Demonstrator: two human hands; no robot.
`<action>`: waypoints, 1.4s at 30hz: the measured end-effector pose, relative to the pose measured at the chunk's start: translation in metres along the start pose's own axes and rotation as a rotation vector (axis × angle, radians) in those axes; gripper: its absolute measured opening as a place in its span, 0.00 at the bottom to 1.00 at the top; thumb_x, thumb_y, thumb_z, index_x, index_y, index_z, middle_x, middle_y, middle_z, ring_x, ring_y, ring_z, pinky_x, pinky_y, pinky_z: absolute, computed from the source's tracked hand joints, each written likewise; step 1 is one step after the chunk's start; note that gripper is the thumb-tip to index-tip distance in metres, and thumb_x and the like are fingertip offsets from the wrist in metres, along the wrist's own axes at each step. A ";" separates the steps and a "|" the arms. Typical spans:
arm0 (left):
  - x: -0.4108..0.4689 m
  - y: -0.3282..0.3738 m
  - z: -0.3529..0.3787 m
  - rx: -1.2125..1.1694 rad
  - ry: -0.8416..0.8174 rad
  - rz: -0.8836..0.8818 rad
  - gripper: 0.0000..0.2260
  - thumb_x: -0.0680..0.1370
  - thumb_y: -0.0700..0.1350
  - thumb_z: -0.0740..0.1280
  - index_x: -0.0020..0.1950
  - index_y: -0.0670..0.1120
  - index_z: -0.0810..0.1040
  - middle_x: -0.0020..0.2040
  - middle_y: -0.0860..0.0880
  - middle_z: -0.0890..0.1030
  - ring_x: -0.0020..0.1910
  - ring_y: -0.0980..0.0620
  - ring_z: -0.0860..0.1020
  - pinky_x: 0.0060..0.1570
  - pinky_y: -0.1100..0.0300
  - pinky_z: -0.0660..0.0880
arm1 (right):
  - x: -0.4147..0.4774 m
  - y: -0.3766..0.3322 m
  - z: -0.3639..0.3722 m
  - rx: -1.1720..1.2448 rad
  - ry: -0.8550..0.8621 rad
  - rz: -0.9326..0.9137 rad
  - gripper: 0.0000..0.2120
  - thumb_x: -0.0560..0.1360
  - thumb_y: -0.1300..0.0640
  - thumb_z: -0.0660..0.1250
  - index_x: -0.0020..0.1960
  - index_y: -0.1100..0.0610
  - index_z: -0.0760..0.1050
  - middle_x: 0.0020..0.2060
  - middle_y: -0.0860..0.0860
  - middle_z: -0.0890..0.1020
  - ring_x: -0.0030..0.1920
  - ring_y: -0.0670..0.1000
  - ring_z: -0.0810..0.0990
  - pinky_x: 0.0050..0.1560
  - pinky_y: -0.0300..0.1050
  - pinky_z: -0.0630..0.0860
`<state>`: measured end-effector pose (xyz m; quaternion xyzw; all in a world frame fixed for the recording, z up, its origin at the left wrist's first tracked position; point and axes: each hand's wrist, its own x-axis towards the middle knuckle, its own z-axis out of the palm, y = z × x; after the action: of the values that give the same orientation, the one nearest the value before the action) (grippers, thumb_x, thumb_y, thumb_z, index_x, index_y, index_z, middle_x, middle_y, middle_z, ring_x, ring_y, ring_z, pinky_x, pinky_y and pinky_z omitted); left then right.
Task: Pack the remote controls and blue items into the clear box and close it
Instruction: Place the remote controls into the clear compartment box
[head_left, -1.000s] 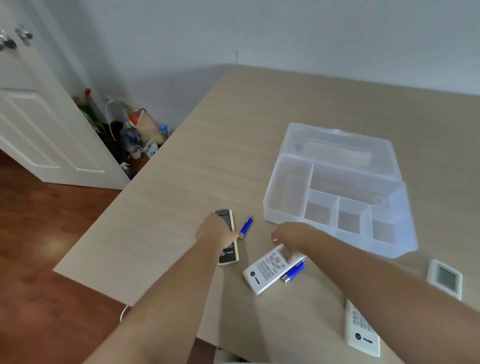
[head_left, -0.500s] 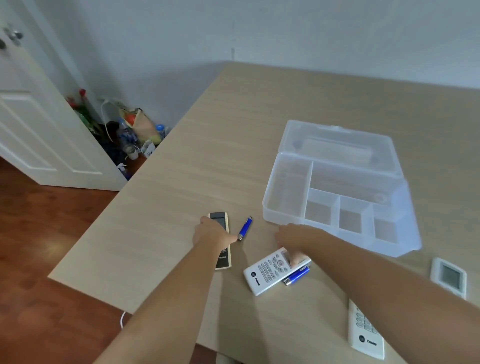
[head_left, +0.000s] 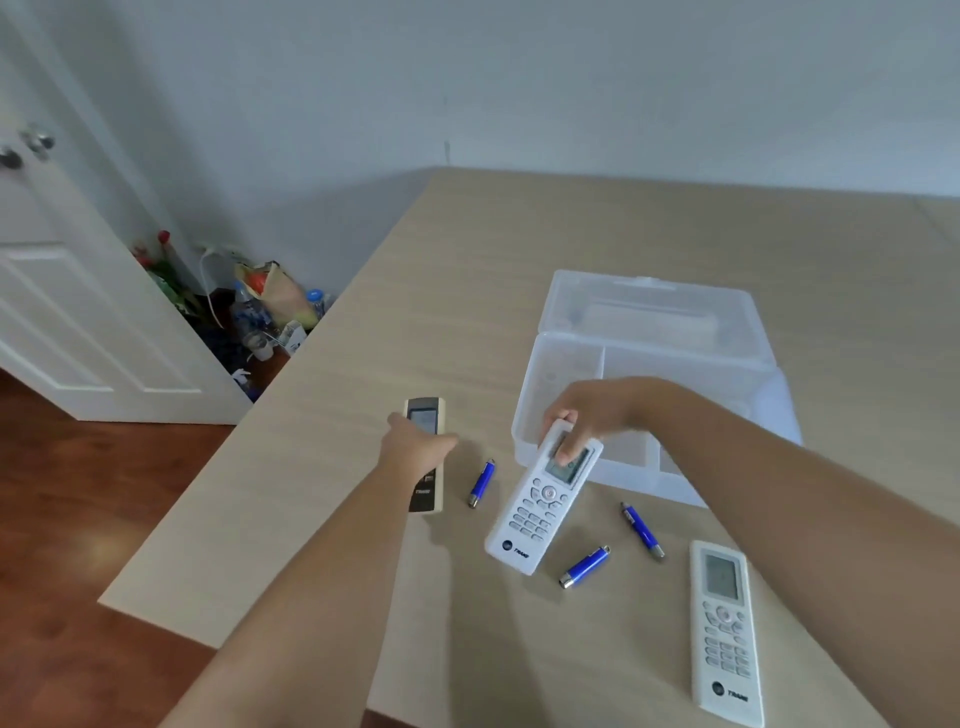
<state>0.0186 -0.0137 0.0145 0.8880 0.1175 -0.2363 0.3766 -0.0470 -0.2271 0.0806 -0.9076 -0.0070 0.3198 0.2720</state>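
Observation:
My right hand (head_left: 587, 415) grips the top end of a white remote (head_left: 540, 509) and holds it tilted above the table, just in front of the clear box (head_left: 561, 364). The box stands open, its lid (head_left: 649, 317) laid back. My left hand (head_left: 415, 447) rests over a beige and black remote (head_left: 428, 415) that lies on the table. Three blue cylindrical items lie nearby: one (head_left: 481, 483) between the two remotes, one (head_left: 584, 567) below the lifted remote, one (head_left: 643, 530) to its right. A second white remote (head_left: 724, 629) lies at the lower right.
The wooden table's (head_left: 519, 234) left edge runs diagonally beside my left arm, with wooden floor below it. A white door (head_left: 67, 291) and a pile of bags and bottles (head_left: 260, 312) stand in the corner to the left. A grey wall lies behind.
My right hand has taken hold of the white remote and lifted its top end off the table toward the box. A third blue item has come into view. My left hand stays on the beige remote.

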 end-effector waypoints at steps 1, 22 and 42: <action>-0.001 0.012 -0.002 -0.026 0.015 0.042 0.27 0.74 0.46 0.68 0.68 0.41 0.60 0.58 0.42 0.74 0.47 0.44 0.71 0.44 0.55 0.70 | -0.008 0.003 -0.012 0.088 0.043 -0.003 0.06 0.69 0.58 0.72 0.43 0.47 0.80 0.44 0.46 0.83 0.48 0.48 0.78 0.45 0.39 0.73; 0.007 0.123 0.131 0.755 -0.044 0.601 0.29 0.75 0.40 0.66 0.74 0.47 0.58 0.63 0.41 0.67 0.52 0.39 0.79 0.40 0.56 0.70 | -0.069 0.154 -0.075 0.988 0.683 0.052 0.04 0.75 0.60 0.67 0.46 0.53 0.79 0.40 0.51 0.81 0.41 0.50 0.78 0.47 0.42 0.75; 0.035 0.115 0.132 1.102 -0.014 0.504 0.52 0.68 0.55 0.76 0.79 0.56 0.42 0.79 0.43 0.37 0.72 0.36 0.63 0.63 0.46 0.70 | -0.035 0.177 -0.063 1.214 0.956 0.181 0.08 0.76 0.58 0.66 0.38 0.54 0.74 0.35 0.52 0.78 0.35 0.49 0.77 0.37 0.43 0.76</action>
<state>0.0500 -0.1871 -0.0125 0.9513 -0.2386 -0.1716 -0.0933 -0.0661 -0.4154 0.0535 -0.6363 0.3615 -0.1374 0.6675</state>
